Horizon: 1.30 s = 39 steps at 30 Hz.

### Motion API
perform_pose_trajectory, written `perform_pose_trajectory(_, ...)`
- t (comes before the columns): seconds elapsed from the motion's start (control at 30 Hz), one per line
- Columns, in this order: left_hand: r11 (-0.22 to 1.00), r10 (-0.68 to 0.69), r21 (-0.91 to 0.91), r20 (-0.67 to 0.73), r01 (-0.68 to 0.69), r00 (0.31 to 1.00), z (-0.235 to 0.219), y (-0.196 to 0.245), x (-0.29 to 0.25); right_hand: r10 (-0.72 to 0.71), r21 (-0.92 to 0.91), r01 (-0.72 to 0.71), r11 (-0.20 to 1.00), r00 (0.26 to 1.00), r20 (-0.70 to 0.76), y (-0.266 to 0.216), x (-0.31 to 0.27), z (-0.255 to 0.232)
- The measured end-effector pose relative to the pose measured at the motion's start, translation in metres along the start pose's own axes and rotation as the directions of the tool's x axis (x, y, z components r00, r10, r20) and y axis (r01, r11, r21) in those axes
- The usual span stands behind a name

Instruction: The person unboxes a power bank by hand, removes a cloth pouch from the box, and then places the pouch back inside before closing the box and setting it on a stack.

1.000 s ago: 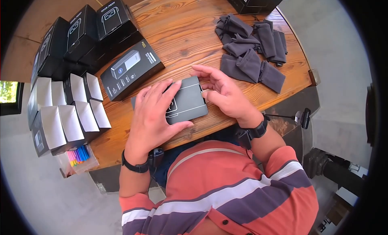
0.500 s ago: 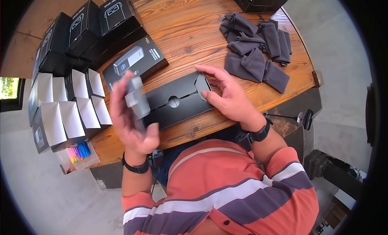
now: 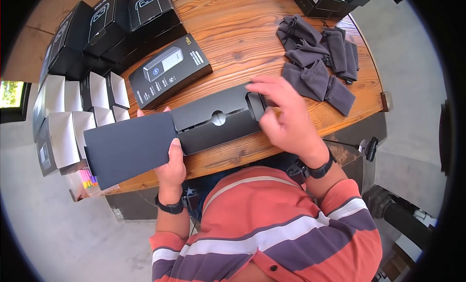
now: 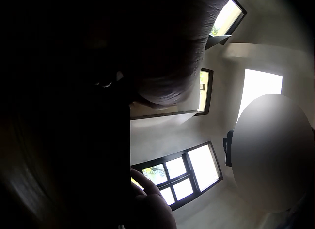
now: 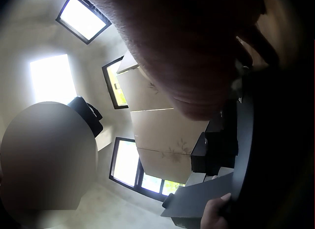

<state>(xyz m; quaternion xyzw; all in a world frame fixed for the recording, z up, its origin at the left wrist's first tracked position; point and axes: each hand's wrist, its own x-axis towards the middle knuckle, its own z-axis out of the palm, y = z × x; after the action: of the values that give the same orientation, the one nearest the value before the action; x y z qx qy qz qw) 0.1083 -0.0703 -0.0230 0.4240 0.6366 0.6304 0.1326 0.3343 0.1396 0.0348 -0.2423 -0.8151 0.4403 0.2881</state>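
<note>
A black box [image 3: 208, 144] lies on the table with its lid [image 3: 131, 148] swung out to the left; inside is a black insert with a round cut-out. The left hand [image 3: 171, 171] holds the lid near its hinge side, thumb on the inner face and fingertips showing past the far edge. At the box's right end is the right hand [image 3: 292, 121], its fingers bent by the end flap [image 3: 255, 106]; whether they pinch it is hidden. In the right wrist view the lid [image 5: 197, 199] and left fingers [image 5: 215, 213] show. The left wrist view is mostly dark.
A printed black box [image 3: 170, 68] lies behind the open one. Stacked black boxes [image 3: 104, 27] and open white-flapped boxes [image 3: 63, 141] stand left. Grey pouches [image 3: 310, 54] lie right, with black boxes [image 3: 325, 3] behind. A bag of colored sticks [image 3: 87, 180] is at the left corner.
The lid has swung open to the left, showing the insert. The left hand has moved from the box's top to grip the lid. The right hand has shifted slightly right at the box's end.
</note>
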Motion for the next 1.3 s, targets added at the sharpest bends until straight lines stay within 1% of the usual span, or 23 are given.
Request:
perform_pose_trajectory(0.1, 0.974, -0.01, 0.226, -0.098, 0.032, 0.995, 0.003, -0.003, -0.009, 0.043, -0.015, -0.045, 0.999, 0.997, -0.071, 0.014, -0.003, -0.007)
perform_pose_trajectory(0.13, 0.978, -0.007, 0.208, -0.087, 0.025, 0.996, 0.006, -0.002, -0.01, 0.008, -0.071, -0.012, 0.997, 0.998, -0.055, 0.014, -0.003, -0.006)
perform_pose_trajectory(0.17, 0.983, -0.054, 0.166, -0.141, 0.077, 0.989, 0.009, -0.001, -0.012, -0.024, -0.128, 0.019, 0.992, 0.999, -0.038, 0.012, -0.003, -0.007)
perform_pose_trajectory(0.2, 0.984, -0.106, 0.121, -0.189, 0.13, 0.976, 0.012, 0.0, -0.014, -0.011, -0.108, 0.01, 0.994, 1.0, 0.0, 0.01, -0.004, -0.009)
perform_pose_trajectory(0.23, 0.987, -0.106, 0.1, -0.171, 0.124, 0.98, 0.012, -0.001, -0.017, -0.001, -0.128, -0.001, 0.992, 1.0, -0.016, 0.008, -0.004, -0.011)
perform_pose_trajectory(0.3, 0.96, -0.279, -0.085, -0.215, 0.266, 0.936, 0.006, -0.008, -0.023, -0.008, -0.115, 0.011, 0.993, 0.999, 0.033, 0.004, -0.005, -0.016)
perform_pose_trajectory(0.33, 0.96, -0.26, -0.173, -0.251, 0.221, 0.932, 0.007, -0.012, -0.023, 0.002, -0.129, 0.008, 0.992, 0.997, 0.082, 0.008, -0.005, -0.019)
perform_pose_trajectory(0.37, 0.933, -0.309, -0.266, -0.245, 0.243, 0.919, 0.005, -0.014, -0.022, 0.007, -0.144, 0.002, 0.99, 0.998, 0.069, 0.008, -0.006, -0.023)
perform_pose_trajectory(0.43, 0.834, -0.488, -0.378, -0.163, 0.403, 0.858, -0.003, -0.001, -0.023, -0.044, -0.094, 0.056, 0.994, 0.99, 0.131, 0.008, -0.007, -0.027)
perform_pose_trajectory(0.47, 0.832, -0.486, -0.382, -0.153, 0.402, 0.861, -0.001, -0.002, -0.021, -0.057, -0.097, 0.074, 0.993, 0.984, 0.167, 0.01, -0.007, -0.028)
perform_pose_trajectory(0.53, 0.906, -0.372, -0.278, -0.161, 0.32, 0.914, 0.002, -0.003, -0.018, -0.056, -0.121, 0.078, 0.99, 0.983, 0.176, 0.01, -0.011, -0.029)
perform_pose_trajectory(0.57, 0.906, -0.371, -0.279, -0.157, 0.319, 0.915, 0.001, -0.005, -0.019, -0.058, -0.137, 0.085, 0.987, 0.98, 0.193, 0.01, -0.012, -0.029)
perform_pose_trajectory(0.63, 0.958, -0.283, -0.082, -0.102, 0.275, 0.954, 0.001, -0.007, -0.021, -0.034, -0.164, 0.073, 0.984, 0.973, 0.23, 0.005, -0.012, -0.029)
perform_pose_trajectory(0.7, 0.949, -0.305, -0.114, -0.086, 0.295, 0.948, 0.002, -0.003, -0.02, -0.108, -0.199, 0.158, 0.967, 0.964, 0.241, 0.007, -0.011, -0.029)
perform_pose_trajectory(0.83, 0.951, -0.305, -0.082, -0.08, 0.299, 0.949, 0.002, -0.001, -0.021, -0.055, -0.207, 0.112, 0.972, 0.962, 0.266, 0.001, -0.004, -0.03)
perform_pose_trajectory(1.0, 0.95, -0.306, -0.087, -0.097, 0.298, 0.947, 0.005, -0.003, -0.022, -0.015, -0.339, 0.1, 0.936, 0.969, 0.246, 0.007, 0.0, -0.028)
perform_pose_trajectory(1.03, 0.958, -0.281, -0.082, -0.089, 0.274, 0.956, 0.006, -0.005, -0.022, -0.017, -0.336, 0.104, 0.936, 0.968, 0.25, 0.007, 0.0, -0.03)
perform_pose_trajectory(1.13, 0.967, -0.255, -0.05, -0.093, 0.252, 0.962, 0.007, -0.007, -0.023, -0.102, -0.253, 0.136, 0.958, 0.985, 0.141, 0.007, -0.002, -0.054)
perform_pose_trajectory(1.17, 0.967, -0.256, -0.027, -0.102, 0.254, 0.961, 0.007, -0.008, -0.025, -0.059, -0.193, 0.077, 0.978, 0.994, 0.095, 0.006, -0.005, -0.07)
perform_pose_trajectory(1.2, 0.97, -0.242, -0.018, -0.132, 0.242, 0.961, 0.008, -0.009, -0.026, 0.042, -0.206, -0.045, 0.978, 0.999, -0.019, 0.01, -0.011, -0.084)
perform_pose_trajectory(1.23, 0.968, -0.248, -0.015, -0.141, 0.249, 0.958, 0.007, -0.01, -0.026, 0.041, -0.252, -0.081, 0.964, 0.986, -0.162, 0.015, -0.017, -0.099)
perform_pose_trajectory(1.27, 0.969, -0.244, 0.016, -0.133, 0.248, 0.961, 0.006, -0.01, -0.026, 0.07, -0.377, -0.156, 0.913, 0.971, -0.23, 0.029, -0.025, -0.117)
perform_pose_trajectory(1.3, 0.968, -0.239, 0.046, -0.122, 0.246, 0.963, 0.006, -0.011, -0.025, 0.059, -0.505, -0.184, 0.843, 0.966, -0.254, 0.036, -0.034, -0.134)
